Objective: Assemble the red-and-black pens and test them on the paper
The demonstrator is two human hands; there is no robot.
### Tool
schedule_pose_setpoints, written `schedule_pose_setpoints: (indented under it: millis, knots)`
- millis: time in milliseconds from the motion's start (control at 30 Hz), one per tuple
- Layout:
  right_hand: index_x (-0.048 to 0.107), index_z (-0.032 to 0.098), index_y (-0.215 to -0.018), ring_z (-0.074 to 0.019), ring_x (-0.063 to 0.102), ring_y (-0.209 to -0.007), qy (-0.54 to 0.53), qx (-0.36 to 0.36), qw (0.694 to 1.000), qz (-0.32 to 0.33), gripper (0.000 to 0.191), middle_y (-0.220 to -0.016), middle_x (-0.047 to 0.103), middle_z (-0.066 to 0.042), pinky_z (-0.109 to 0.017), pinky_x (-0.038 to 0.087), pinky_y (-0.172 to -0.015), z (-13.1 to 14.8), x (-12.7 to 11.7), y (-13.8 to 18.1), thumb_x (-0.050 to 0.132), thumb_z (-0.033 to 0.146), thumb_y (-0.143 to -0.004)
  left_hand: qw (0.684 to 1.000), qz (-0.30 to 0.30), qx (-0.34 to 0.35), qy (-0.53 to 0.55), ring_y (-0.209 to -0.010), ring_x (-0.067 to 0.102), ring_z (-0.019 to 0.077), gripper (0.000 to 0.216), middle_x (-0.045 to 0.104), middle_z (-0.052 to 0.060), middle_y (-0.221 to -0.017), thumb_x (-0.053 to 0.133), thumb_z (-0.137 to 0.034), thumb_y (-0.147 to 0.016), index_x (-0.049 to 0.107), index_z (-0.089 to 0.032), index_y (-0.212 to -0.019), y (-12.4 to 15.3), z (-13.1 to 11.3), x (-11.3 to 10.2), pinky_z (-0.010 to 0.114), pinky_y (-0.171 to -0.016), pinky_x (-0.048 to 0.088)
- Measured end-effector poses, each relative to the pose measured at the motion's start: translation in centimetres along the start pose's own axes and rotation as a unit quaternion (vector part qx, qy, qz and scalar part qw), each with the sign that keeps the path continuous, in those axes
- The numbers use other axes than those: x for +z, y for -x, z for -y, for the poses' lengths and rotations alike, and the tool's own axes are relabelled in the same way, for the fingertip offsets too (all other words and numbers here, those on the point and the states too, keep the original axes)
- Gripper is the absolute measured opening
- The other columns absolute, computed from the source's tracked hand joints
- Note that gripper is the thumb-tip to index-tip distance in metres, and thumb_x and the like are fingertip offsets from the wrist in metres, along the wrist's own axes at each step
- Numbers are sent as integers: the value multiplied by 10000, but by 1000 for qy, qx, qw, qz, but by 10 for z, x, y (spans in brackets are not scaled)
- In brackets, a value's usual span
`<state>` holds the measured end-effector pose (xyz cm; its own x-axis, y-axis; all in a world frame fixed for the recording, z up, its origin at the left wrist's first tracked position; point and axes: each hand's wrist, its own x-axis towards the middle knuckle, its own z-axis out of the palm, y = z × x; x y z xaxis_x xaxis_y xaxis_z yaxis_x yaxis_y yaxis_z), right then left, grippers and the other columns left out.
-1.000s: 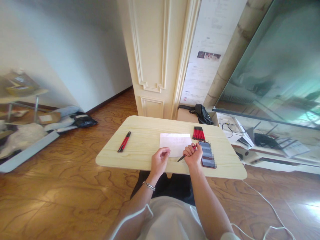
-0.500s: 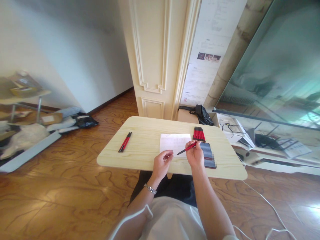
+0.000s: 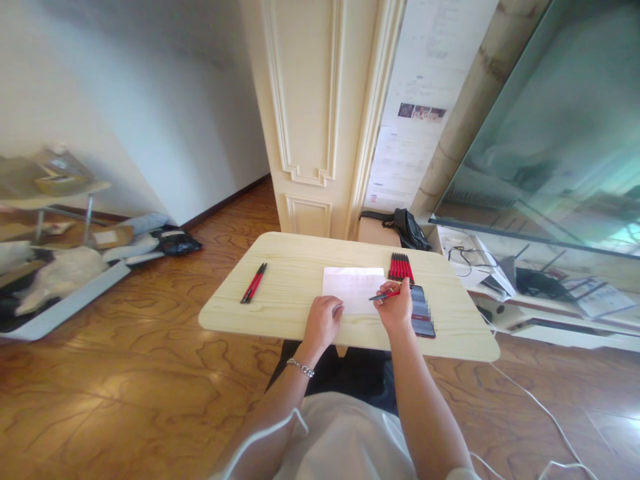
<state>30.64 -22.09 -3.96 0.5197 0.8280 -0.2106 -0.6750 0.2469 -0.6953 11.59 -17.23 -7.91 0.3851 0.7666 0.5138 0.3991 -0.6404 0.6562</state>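
Observation:
A red pen with a dark tip (image 3: 384, 295) is held in my right hand (image 3: 399, 310), its tip pointing left over the white paper (image 3: 353, 281). My left hand (image 3: 323, 325) rests by the paper's lower left corner, its fingers curled; whatever they may hold is hidden. Just beyond my right hand lies a row of several red pens with black ends (image 3: 401, 265). A dark phone (image 3: 424, 320) lies right of that hand, partly covered by it. Two more red and black pens (image 3: 254, 283) lie side by side at the table's left.
The light wooden table (image 3: 290, 267) has rounded corners. Behind it are a cream panelled door (image 3: 310, 100) and a black bag (image 3: 410, 228). A white cable (image 3: 540, 393) trails over the floor at right. Cluttered shelving (image 3: 65, 280) stands at far left.
My right hand has turned palm-down more, and the pen now lies lower between its fingers. My left hand has curled its fingers in and come down toward the paper's corner.

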Motion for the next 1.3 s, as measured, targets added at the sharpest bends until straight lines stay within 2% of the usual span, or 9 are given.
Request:
schedule_pose_setpoints:
  millis: [67, 133, 233, 333, 400, 600, 833, 1033, 1300]
  knots:
    - [548, 194, -689, -77, 397, -369, 73, -21, 997, -31, 523, -479, 446, 45, -195, 273, -339, -6, -2, -2, 443, 693, -804, 999, 23, 18, -26, -849, 593, 239, 122, 675, 77, -858, 586, -192, -819, 705, -206, -841, 1, -1, 3, 417, -857, 440]
    - [594, 181, -743, -82, 412, -363, 127, -20, 991, -36, 528, -460, 467, 40, -200, 283, -348, -12, -6, -2, 504, 701, -762, 998, 35, 28, -44, -845, 584, 235, 143, 661, 78, -855, 574, -203, -831, 715, -211, -849, 2, -2, 4, 411, -855, 436]
    - [622, 156, -772, -121, 529, -459, 200, -20, 980, -13, 468, -555, 591, -18, -229, 371, -413, -21, -12, -1, 663, 615, -687, 997, 38, 33, -54, -861, 563, 232, 174, 639, 84, -871, 558, -212, -849, 728, -222, -886, 3, -2, 3, 405, -858, 431]
    - [599, 166, -728, -108, 491, -442, 300, -102, 948, 3, 369, -506, 566, 21, -223, 350, -433, -29, -18, 0, 774, 469, -614, 997, 43, 33, -58, -883, 541, 236, 191, 620, 89, -897, 554, -214, -859, 730, -231, -930, 3, -2, 4, 405, -863, 427]
    - [602, 170, -735, -108, 470, -429, 365, -139, 920, 11, 326, -471, 545, 38, -226, 341, -439, -34, -21, 1, 757, 437, -629, 996, 45, 31, -63, -891, 528, 241, 199, 609, 90, -909, 553, -219, -862, 730, -240, -952, 3, -2, 4, 406, -859, 428]
    - [664, 159, -736, -161, 555, -513, 486, -127, 865, 20, 269, -550, 628, -18, -258, 386, -490, -40, -20, 3, 637, 424, -697, 997, 38, 32, -59, -888, 524, 241, 198, 595, 91, -904, 573, -225, -852, 736, -248, -963, 3, -3, 4, 401, -847, 434]
    - [674, 173, -722, -177, 573, -554, 536, -155, 829, 25, 230, -577, 643, -23, -268, 391, -531, -42, -21, 4, 609, 394, -717, 999, 27, 19, -22, -883, 524, 244, 175, 595, 97, -883, 590, -255, -849, 748, -238, -921, 3, -4, 4, 394, -843, 433]
    - [659, 175, -711, -181, 579, -585, 561, -198, 804, -15, 233, -633, 673, -30, -268, 402, -568, -45, -21, 7, 574, 392, -732, 995, 51, 27, -86, -906, 512, 220, 195, 590, 79, -916, 566, -236, -867, 732, -246, -970, 3, -4, 4, 372, -861, 436]
    - [653, 172, -729, -185, 589, -596, 570, -203, 795, -33, 230, -657, 682, -37, -266, 407, -573, -47, -22, 6, 543, 374, -744, 991, 58, 27, -117, -912, 511, 213, 200, 591, 74, -929, 557, -216, -868, 729, -241, -969, 3, -5, 3, 365, -865, 441]
